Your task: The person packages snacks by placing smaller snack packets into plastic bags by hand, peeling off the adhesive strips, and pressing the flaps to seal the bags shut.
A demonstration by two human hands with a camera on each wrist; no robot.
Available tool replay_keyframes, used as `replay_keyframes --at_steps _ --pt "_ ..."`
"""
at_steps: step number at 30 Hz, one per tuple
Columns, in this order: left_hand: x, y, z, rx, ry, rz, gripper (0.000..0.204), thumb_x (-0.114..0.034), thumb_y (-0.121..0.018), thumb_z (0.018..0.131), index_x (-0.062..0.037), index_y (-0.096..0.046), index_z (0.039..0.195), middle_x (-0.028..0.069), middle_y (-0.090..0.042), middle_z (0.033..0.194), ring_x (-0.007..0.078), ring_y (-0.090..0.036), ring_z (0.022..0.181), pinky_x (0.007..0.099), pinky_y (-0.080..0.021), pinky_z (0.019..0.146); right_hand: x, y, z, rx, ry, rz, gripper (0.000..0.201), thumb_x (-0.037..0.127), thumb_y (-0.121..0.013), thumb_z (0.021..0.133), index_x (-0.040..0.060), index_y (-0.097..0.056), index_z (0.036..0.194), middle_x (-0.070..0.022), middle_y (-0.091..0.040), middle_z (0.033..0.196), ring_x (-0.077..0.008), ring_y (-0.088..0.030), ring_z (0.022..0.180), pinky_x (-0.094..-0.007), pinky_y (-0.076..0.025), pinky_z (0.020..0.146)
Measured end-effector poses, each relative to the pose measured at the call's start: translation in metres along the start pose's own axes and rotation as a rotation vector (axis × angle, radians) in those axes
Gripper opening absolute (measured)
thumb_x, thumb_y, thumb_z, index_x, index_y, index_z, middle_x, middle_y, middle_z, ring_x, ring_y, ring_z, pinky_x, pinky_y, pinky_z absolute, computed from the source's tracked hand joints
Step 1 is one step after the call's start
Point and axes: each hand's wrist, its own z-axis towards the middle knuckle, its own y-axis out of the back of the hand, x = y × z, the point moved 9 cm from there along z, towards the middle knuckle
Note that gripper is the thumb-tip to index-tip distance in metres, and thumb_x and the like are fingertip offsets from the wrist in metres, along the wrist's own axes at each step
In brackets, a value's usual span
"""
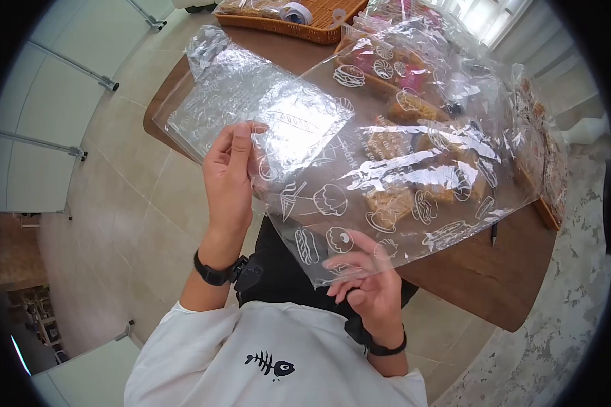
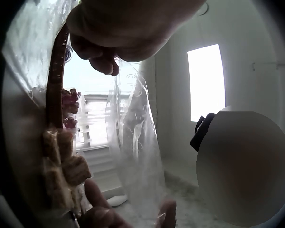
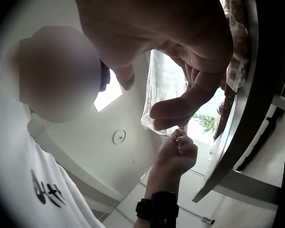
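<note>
A clear plastic bag (image 1: pixel 332 203) with white food drawings is held up above the table's near edge. My left hand (image 1: pixel 231 169) pinches its left edge between thumb and fingers; in the left wrist view the bag (image 2: pixel 133 133) hangs down from the fingers of that left hand (image 2: pixel 118 33). My right hand (image 1: pixel 373 292) is at the bag's lower edge, its fingers spread and partly behind the film. In the right wrist view the right hand (image 3: pixel 180 61) has its thumb apart from its fingers.
More clear bags (image 1: pixel 210 102) lie at the table's left. Wrapped bread (image 1: pixel 394 203) shows through the held bag. Behind stand a wicker tray (image 1: pixel 278 26) with a white tape roll (image 1: pixel 296 13) and other packed goods. A black pen (image 1: pixel 493 235) lies on the brown table (image 1: pixel 482 278).
</note>
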Motion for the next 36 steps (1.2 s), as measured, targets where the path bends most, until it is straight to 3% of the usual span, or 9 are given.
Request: replay_keyframes --at_steps 2,4,5,11,18,21,24,36 --pt "-0.003 0.0 -0.001 -0.018 -0.054 0.118 0.037 -0.035 -0.056 0.112 -0.0029 -0.074 0.111 -0.0048 -0.054 0.069 0.0011 -0.043 0.055 0.0186 -0.033 0.049 -0.007 -0.012 0.006 0.067 -0.044 -0.011 0.062 0.027 -0.081 0.095 -0.0031 -0.055 0.142 -0.015 -0.073 0.114 -0.0123 -0.07 0.088 -0.0243 -0.057 0.075" --pt "-0.002 -0.001 0.0 0.029 0.007 0.101 0.04 -0.037 -0.055 0.113 -0.0024 -0.074 0.112 -0.0049 -0.056 0.07 0.0012 -0.045 0.055 0.0189 -0.034 0.05 -0.024 -0.011 0.012 0.038 -0.159 -0.1 0.036 0.017 -0.077 0.098 -0.0031 -0.067 0.125 -0.0119 -0.075 0.105 -0.0094 -0.068 0.082 -0.0235 -0.056 0.068" --pt "0.001 -0.004 0.0 0.09 0.069 0.084 0.042 -0.038 -0.053 0.113 -0.0019 -0.075 0.113 -0.0049 -0.057 0.071 0.0012 -0.046 0.055 0.0192 -0.036 0.05 -0.02 -0.012 0.014 0.009 -0.102 -0.107 0.019 0.013 -0.074 0.099 -0.0029 -0.071 0.108 -0.0083 -0.075 0.095 -0.0085 -0.068 0.078 -0.0234 -0.055 0.062" --pt "-0.002 0.004 0.015 0.263 0.029 0.216 0.046 -0.04 -0.05 0.114 -0.0022 -0.076 0.113 -0.0012 -0.064 0.07 0.0032 -0.053 0.054 0.0204 -0.039 0.05 -0.029 0.003 0.01 -0.073 -0.112 -0.104 0.013 0.009 -0.073 0.1 -0.0026 -0.068 0.101 -0.0071 -0.073 0.089 -0.0076 -0.067 0.077 -0.0224 -0.053 0.06" --pt "-0.007 -0.007 0.014 0.303 0.071 0.271 0.048 -0.04 -0.048 0.114 -0.0005 -0.076 0.114 0.0011 -0.066 0.07 0.0036 -0.054 0.053 0.0207 -0.038 0.05 -0.035 0.01 0.008 -0.11 -0.04 -0.031 0.017 0.007 -0.071 0.1 -0.0032 -0.065 0.112 -0.0105 -0.073 0.098 -0.0082 -0.066 0.071 -0.0213 -0.053 0.06" --pt "-0.004 -0.011 0.013 0.32 0.047 0.198 0.048 -0.039 -0.047 0.115 -0.0002 -0.076 0.113 0.001 -0.066 0.07 0.0035 -0.053 0.053 0.0207 -0.037 0.05 -0.048 -0.006 0.004 0.005 -0.226 0.023 0.024 0.009 -0.072 0.1 -0.0039 -0.064 0.118 -0.0102 -0.074 0.098 -0.0088 -0.067 0.07 -0.0205 -0.051 0.058" --pt "0.0 -0.013 0.013 0.311 0.052 0.204 0.049 -0.04 -0.047 0.115 -0.0003 -0.076 0.113 0.0012 -0.067 0.071 0.0034 -0.053 0.053 0.0208 -0.037 0.05 -0.059 -0.006 0.004 0.026 -0.27 0.0 0.021 0.009 -0.073 0.1 -0.0037 -0.066 0.116 -0.0105 -0.075 0.096 -0.0088 -0.067 0.069 -0.0201 -0.05 0.057" --pt "-0.007 -0.014 0.017 0.256 -0.031 0.213 0.049 -0.038 -0.048 0.115 0.0013 -0.076 0.113 0.0009 -0.066 0.071 0.0031 -0.052 0.054 0.0209 -0.037 0.051 -0.056 -0.002 0.001 -0.029 -0.149 0.045 0.019 0.003 -0.071 0.1 -0.0048 -0.067 0.118 -0.0126 -0.076 0.098 -0.0069 -0.065 0.069 -0.0198 -0.049 0.059"
